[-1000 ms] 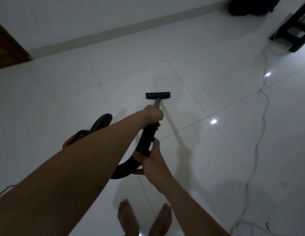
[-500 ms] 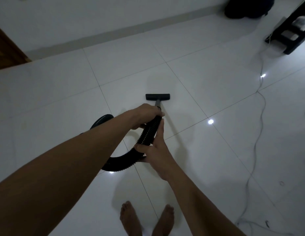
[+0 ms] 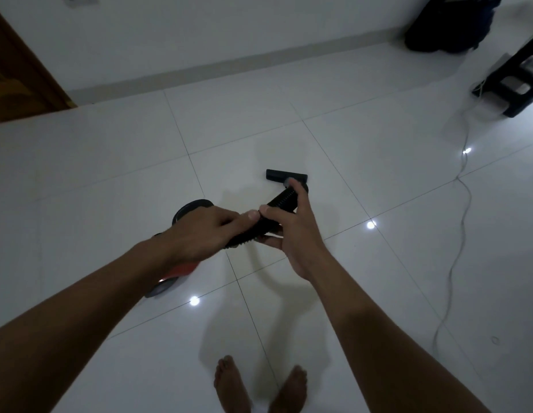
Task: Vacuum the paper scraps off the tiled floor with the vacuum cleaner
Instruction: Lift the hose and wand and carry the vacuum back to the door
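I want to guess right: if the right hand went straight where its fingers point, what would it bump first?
Probably the black vacuum head on the floor, just beyond the right hand gripping the hose; depth is hard to judge.

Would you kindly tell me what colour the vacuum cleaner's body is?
The vacuum cleaner's body is orange-red with black parts, best seen in the head view.

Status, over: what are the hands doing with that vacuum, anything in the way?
Left hand and right hand both grip the hose. Nozzle down on the tiled floor, no paper scraps in sight. White cable lies off right.
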